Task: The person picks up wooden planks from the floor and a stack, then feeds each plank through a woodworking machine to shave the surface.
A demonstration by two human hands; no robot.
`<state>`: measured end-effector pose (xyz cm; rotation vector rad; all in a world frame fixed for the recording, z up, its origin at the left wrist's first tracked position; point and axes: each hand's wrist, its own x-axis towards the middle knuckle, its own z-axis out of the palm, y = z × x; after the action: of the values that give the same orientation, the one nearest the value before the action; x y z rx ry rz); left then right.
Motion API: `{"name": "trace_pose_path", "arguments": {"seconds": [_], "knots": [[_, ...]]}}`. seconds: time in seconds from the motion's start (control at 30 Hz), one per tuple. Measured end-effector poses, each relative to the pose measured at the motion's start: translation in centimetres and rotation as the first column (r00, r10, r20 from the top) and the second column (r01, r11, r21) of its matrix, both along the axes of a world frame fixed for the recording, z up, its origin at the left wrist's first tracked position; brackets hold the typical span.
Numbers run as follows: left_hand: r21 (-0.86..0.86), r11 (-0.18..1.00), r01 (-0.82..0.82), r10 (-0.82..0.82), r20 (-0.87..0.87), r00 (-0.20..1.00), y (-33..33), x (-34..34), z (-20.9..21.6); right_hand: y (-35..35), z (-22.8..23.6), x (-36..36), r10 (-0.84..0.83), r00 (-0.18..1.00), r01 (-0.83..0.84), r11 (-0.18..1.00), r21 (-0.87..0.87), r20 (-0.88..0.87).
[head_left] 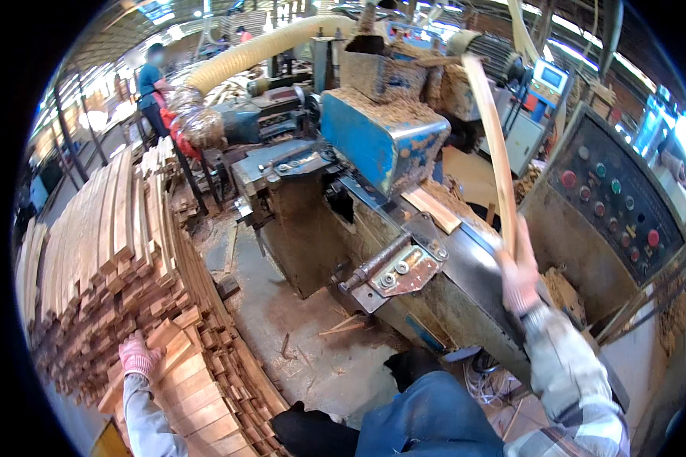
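Observation:
My right hand (517,278), in a pale pinkish work glove, is closed around the lower end of a long wooden strip (489,126). The strip stands tilted up beside the blue machine hood (385,141), its top blurred. Below the hood, a short end of another wooden piece (432,209) lies on the metal machine bed (472,263). At lower left, my left hand (139,356), also gloved, grips a wooden strip (168,341) lying askew on the stacked wood (202,400); its fingertips are partly hidden.
A large stack of wooden strips (91,217) fills the left. A slanted control panel (606,194) with coloured buttons stands at right. Sawdust covers the machine top, and a yellowish ribbed hose (259,49) arches behind. Another person (152,87) stands far left. Wood scraps (343,324) litter the floor.

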<state>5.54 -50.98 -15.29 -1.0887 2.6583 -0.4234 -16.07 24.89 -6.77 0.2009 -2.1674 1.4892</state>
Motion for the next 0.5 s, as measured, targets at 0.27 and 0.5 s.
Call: {"name": "trace_pose_path", "arguments": {"seconds": [0.27,0.5], "knots": [[0.179,0.945,0.276,-0.230,-0.239,0.943,4.1,6.1,-3.4,15.2,1.3,23.2,-0.222,0.953,-0.067,0.504,0.861,0.205],[0.267,0.961,0.069,-0.062,-0.033,0.998,8.5,5.9,-1.0,21.9,2.3,28.4,0.026,0.973,-0.228,0.237,0.944,0.229]]}}
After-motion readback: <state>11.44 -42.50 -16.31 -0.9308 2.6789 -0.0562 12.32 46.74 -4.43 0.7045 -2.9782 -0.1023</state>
